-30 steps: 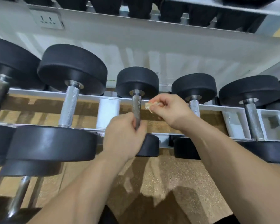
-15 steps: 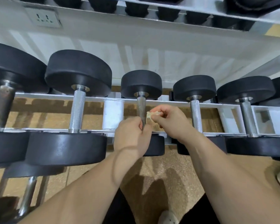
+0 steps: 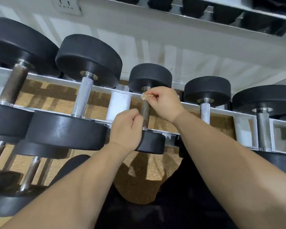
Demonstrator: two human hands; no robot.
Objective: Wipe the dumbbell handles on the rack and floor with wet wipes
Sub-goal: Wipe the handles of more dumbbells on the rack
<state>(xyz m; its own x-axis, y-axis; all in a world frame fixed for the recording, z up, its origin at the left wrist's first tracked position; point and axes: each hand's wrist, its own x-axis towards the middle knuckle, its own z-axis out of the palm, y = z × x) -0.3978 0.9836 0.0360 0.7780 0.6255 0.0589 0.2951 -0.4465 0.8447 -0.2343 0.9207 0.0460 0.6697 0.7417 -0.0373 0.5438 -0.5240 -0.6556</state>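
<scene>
The right hand (image 3: 165,104) pinched a small, crumpled wet wipe (image 3: 144,96) between thumb and fingers (image 3: 153,95), pressing it to the top of the dark dumbbell handle (image 3: 145,113), just below the far head (image 3: 149,76). Most of the wipe was bunched inside the pinch, so only a pale scrap showed. The collar where handle met head was hidden behind it.

The left hand (image 3: 126,129) lay at the handle's lower end with its fingers (image 3: 137,115) curled and touching the bar's left side. The back of the hand covered the grip, so I could not tell whether they closed round the bar. It also overlapped part of the near head (image 3: 153,144).

The dumbbell lay across the white rack (image 3: 221,110), between a larger one with a bright knurled handle (image 3: 83,96) and a smaller one (image 3: 205,111). The leftmost dumbbell, with a rusty handle (image 3: 15,85), was cut by the frame edge, as was the wall socket (image 3: 67,5) at the top. On the upper shelf (image 3: 205,15) only the undersides of dark weights showed. Dumbbells low on the left (image 3: 30,174) were blurred. Speckled floor (image 3: 139,184) showed between the person's dark-clothed legs (image 3: 180,204).
</scene>
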